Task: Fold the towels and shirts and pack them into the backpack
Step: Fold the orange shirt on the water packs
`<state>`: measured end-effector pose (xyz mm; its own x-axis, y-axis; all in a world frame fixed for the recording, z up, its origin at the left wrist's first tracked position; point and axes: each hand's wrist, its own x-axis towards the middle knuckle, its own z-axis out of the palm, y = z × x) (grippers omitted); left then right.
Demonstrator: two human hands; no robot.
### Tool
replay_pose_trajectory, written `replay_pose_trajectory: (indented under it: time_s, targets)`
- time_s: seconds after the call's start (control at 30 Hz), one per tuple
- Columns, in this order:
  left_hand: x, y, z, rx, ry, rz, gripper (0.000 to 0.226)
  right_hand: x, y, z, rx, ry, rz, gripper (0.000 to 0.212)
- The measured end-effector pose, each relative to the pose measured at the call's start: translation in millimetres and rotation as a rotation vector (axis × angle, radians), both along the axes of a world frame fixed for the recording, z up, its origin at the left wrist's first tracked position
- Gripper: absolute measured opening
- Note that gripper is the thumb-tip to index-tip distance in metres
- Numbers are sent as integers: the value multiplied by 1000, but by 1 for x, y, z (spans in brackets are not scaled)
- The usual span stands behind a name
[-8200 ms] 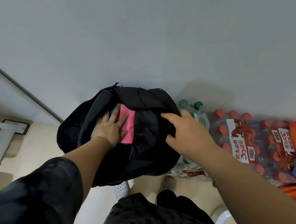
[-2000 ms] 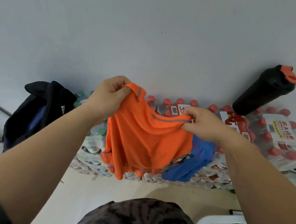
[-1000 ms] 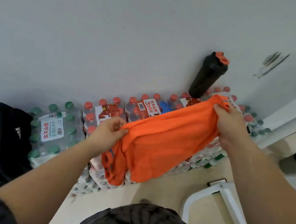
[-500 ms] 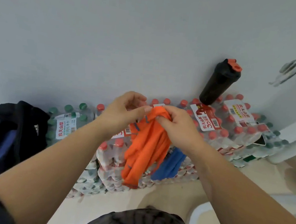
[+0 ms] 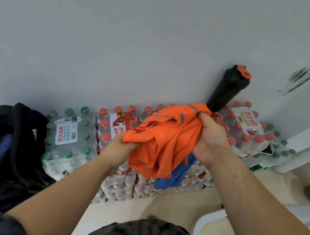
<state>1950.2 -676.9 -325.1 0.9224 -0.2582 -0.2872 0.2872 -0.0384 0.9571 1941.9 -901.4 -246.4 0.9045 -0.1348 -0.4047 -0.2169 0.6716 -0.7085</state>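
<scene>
Orange shirt (image 5: 167,137): bunched, held in the air at frame centre.
Left hand (image 5: 117,148): fingers curled into the shirt's 8 o'clock edge.
Right hand (image 5: 211,140): fist clamped round its 2 o'clock corner.
Black backpack (image 5: 3,149): at 9 o'clock, well apart from the shirt.
Blue cloth (image 5: 176,175): hangs at 5 o'clock, behind the shirt.
Black shaker bottle (image 5: 228,88): at 1 o'clock, on the bottled-water packs (image 5: 68,137).

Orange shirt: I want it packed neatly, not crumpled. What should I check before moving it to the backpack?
1. Grip of left hand on shirt: ok, it holds the lower bunch.
2. Grip of right hand: ok, curled round the top edge.
3. Is the shirt folded flat: not ok, bunched.
4. Is the backpack open: ok, mouth gapes.
5. Room inside: cannot tell.
6. Is the blue cloth free of the shirt: cannot tell, it hangs right behind.
</scene>
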Motion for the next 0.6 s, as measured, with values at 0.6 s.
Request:
replay_pose_trajectory:
  time_s: [0.6]
  targets:
    - [51, -14, 123, 449, -499, -633, 12, 20, 12, -27, -1213, -428, 738, 56]
